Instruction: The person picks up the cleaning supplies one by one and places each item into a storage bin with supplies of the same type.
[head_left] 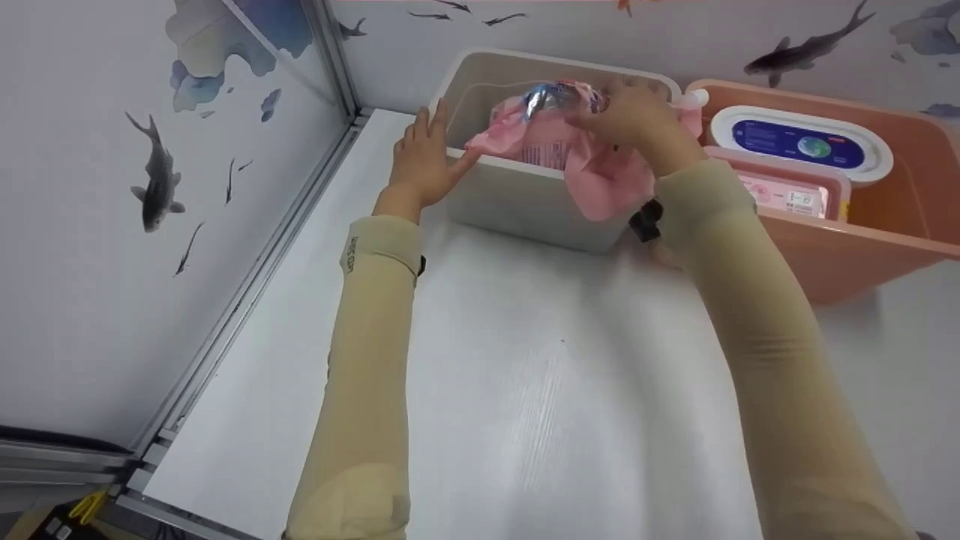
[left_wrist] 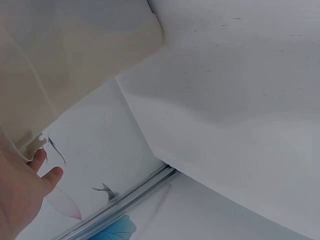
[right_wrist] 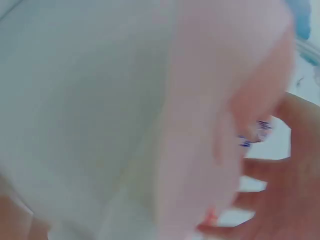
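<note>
A pink plastic bag (head_left: pixel 611 184) with a printed label lies in the grey bin (head_left: pixel 525 191) and drapes over its front rim. Shiny silver-blue packaging (head_left: pixel 551 100) shows at its top. My right hand (head_left: pixel 637 120) grips the bag from above, thumb to the left and fingers over its far side. In the right wrist view, the fingers (right_wrist: pixel 255 172) lie along blurred pink plastic (right_wrist: pixel 200 100). At the bin's left end is my left hand (head_left: pixel 424 161), fingers straight and spread, thumb on the front rim beside a bag corner. The left wrist view shows its fingertips (left_wrist: pixel 52 176) by the rim.
Right of the grey bin stands an orange bin (head_left: pixel 817 262) holding a white oval-lidded container (head_left: pixel 874 154) and a pink pack (head_left: pixel 784 196). Both bins stand on a white table (head_left: pixel 510 360) against fish-patterned wall panels (head_left: pixel 420 60). A metal frame (head_left: pixel 247 292) edges the table's left side.
</note>
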